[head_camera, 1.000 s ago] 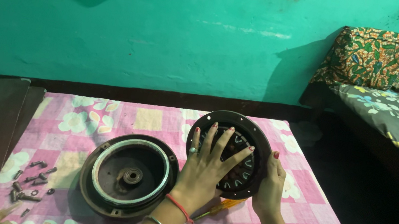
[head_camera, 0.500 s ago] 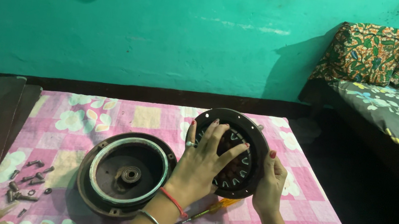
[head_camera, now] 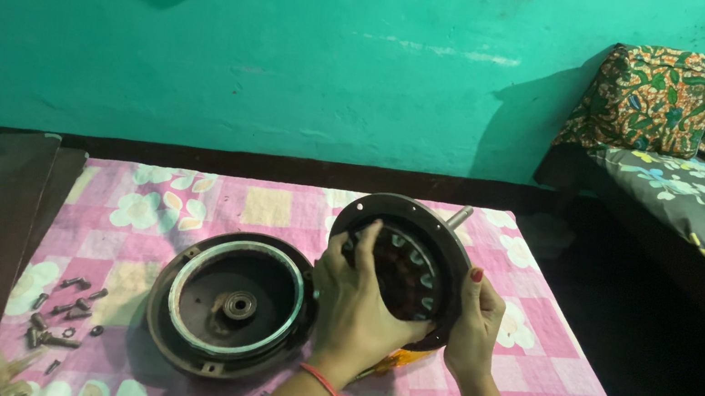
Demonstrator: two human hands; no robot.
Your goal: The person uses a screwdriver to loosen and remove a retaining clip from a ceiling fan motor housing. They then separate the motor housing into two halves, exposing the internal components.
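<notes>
The round motor part with copper windings (head_camera: pixel 409 268) stands tilted on edge above the pink floral cloth (head_camera: pixel 532 361), both hands gripping it: left hand (head_camera: pixel 356 304) spread across its face, right hand (head_camera: pixel 475 321) clasping its rim. The dark round housing (head_camera: pixel 229 303) lies just left; loose bolts (head_camera: pixel 60 313) farther left.

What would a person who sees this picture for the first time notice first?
Both hands, left hand and right hand, hold a round dark motor part with windings tilted up over the pink flowered cloth. Beside it on the left, a round motor housing lies flat, with loose bolts farther left. Behind is a bright green wall.
</notes>
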